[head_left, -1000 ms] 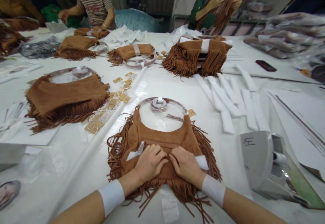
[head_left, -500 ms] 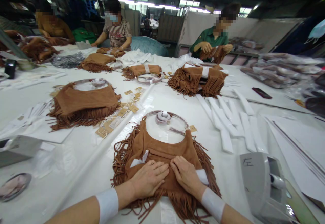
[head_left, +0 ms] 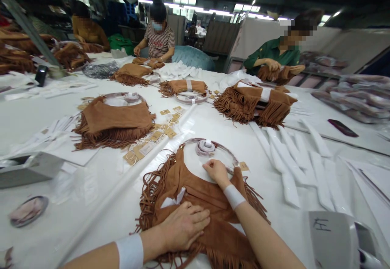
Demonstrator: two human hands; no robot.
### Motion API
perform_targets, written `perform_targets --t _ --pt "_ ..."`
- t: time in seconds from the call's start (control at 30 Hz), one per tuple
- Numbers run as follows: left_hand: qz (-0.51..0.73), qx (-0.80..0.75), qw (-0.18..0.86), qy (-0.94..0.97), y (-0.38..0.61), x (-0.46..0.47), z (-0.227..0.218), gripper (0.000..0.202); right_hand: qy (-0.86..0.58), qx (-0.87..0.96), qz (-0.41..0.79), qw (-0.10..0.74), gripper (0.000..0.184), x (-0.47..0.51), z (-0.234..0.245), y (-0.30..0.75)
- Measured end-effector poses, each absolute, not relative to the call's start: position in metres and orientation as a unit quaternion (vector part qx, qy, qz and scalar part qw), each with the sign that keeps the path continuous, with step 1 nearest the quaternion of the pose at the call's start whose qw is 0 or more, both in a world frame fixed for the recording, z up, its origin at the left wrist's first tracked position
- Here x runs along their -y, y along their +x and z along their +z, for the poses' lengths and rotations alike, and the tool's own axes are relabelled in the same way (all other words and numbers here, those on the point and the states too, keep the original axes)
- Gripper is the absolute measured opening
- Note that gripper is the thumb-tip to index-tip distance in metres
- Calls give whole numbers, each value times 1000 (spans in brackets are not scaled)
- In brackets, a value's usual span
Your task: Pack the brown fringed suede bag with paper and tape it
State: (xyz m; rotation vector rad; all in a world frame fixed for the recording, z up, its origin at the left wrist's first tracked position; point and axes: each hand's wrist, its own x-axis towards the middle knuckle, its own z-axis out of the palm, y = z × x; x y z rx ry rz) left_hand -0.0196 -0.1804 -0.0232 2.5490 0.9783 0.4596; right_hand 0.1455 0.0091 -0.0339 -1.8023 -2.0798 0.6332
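The brown fringed suede bag (head_left: 195, 204) lies flat on the white table (head_left: 39, 114) directly in front of you, its wrapped ring handle (head_left: 210, 147) pointing away from you. Your left hand (head_left: 185, 226) rests palm-down and spread on the bag body, gripping nothing; your right hand (head_left: 217, 170), fingers curled, touches the handle's inner edge, though a closed pinch cannot be confirmed. Keep the left palm flat so the suede cannot creep, and draw the handle gently, clear of the paper tag (head_left: 243, 166) and fringe.
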Motion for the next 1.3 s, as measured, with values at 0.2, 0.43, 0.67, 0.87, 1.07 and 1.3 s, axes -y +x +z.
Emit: perform_targets --t 0.2,0.43,0.67,0.87,1.07,1.3 --pt "146 -342 182 910 -21 176 -17 36 -623 721 251 170 20 -10 -22 159" --pt "115 -310 160 930 -25 170 -7 38 -633 704 251 201 20 -28 -24 160" --pt "110 -300 167 933 -26 167 -10 38 -617 710 234 246 21 -57 -20 155" --pt "121 -313 178 925 -27 169 -18 37 -616 698 205 302 23 -60 10 150" --pt "125 -310 173 927 -26 171 -17 34 -568 715 212 348 27 45 61 157" --pt "124 -309 148 931 -25 175 -17 32 -463 761 284 355 21 184 6 182"
